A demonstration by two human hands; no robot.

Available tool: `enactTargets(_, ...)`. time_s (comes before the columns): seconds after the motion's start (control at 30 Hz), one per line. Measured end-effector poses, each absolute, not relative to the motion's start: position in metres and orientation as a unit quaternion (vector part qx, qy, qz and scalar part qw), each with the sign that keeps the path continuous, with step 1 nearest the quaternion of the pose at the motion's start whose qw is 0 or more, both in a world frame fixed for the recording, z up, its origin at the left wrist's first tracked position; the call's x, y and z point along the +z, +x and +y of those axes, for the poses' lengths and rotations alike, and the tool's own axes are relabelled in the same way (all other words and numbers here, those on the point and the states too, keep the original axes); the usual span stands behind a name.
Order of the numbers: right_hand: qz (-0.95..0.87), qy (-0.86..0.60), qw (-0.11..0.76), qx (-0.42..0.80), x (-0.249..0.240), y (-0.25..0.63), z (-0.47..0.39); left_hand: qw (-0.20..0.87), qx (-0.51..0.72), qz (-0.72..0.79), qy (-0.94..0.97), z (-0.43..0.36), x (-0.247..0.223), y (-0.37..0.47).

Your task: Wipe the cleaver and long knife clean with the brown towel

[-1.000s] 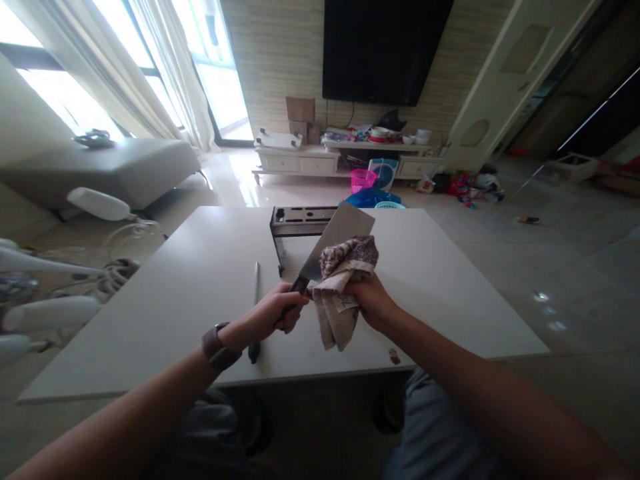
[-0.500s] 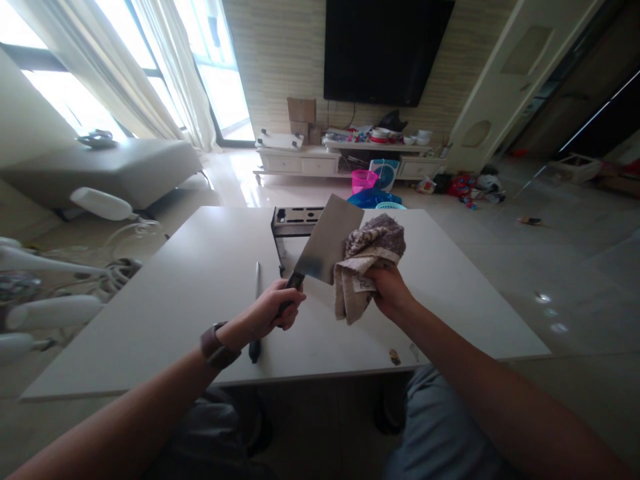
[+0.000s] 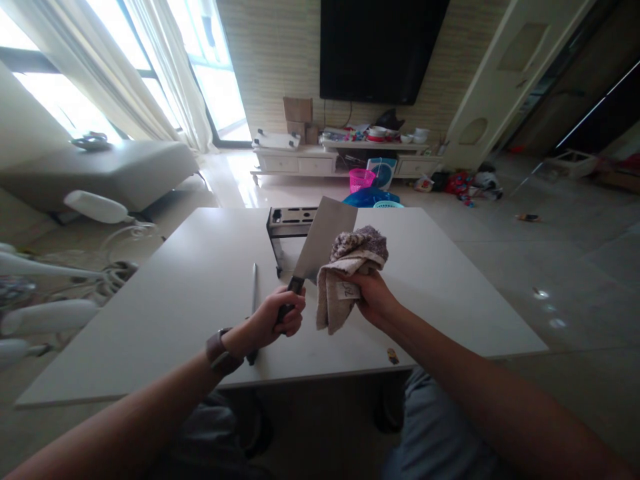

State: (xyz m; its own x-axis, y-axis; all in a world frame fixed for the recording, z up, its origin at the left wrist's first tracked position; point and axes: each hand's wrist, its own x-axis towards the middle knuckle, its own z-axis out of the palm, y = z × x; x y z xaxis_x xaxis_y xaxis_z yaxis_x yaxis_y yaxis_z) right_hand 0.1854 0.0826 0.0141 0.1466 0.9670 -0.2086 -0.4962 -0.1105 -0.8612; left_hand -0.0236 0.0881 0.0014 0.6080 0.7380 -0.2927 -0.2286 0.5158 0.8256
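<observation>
My left hand (image 3: 289, 312) is closed round the black handle of a cleaver (image 3: 324, 233), whose broad blade tilts up and to the right above the table. A folded brown and beige towel (image 3: 333, 300) is bunched in my right hand (image 3: 375, 297), its fingers partly hidden by the cloth. The towel overlaps the right side of the blade; part of the lower blade is covered. Behind my left hand lies a long thin steel rod (image 3: 255, 287) with a black handle, partly hidden by my wrist.
On the white table (image 3: 190, 287), a metal and black frame (image 3: 290, 220) stands at the far edge behind the cleaver. A small sticker-like piece (image 3: 393, 356) lies near the front edge. White lamp arms (image 3: 95, 207) rise at the left. Beyond are a pink basket (image 3: 361, 180) and a low cabinet (image 3: 315, 163).
My right hand has moved the towel left and down along the blade, covering more of its lower part. The left hand keeps its hold on the cleaver, now slightly more upright.
</observation>
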Motion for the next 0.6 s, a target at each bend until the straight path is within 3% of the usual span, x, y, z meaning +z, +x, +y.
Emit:
enactTargets(0.4, -0.304, -0.455, 0.575, 0.609, 0.011, 0.177, 0.072, 0.792, 0.254, 0.351, 0.432, 0.086, -0.007, -0.019)
enactTargets(0.6, -0.281, -0.465, 0.597, 0.591, 0.014, 0.178, 0.072, 0.797, 0.242, 0.340, 0.437, 0.086, -0.010, -0.019)
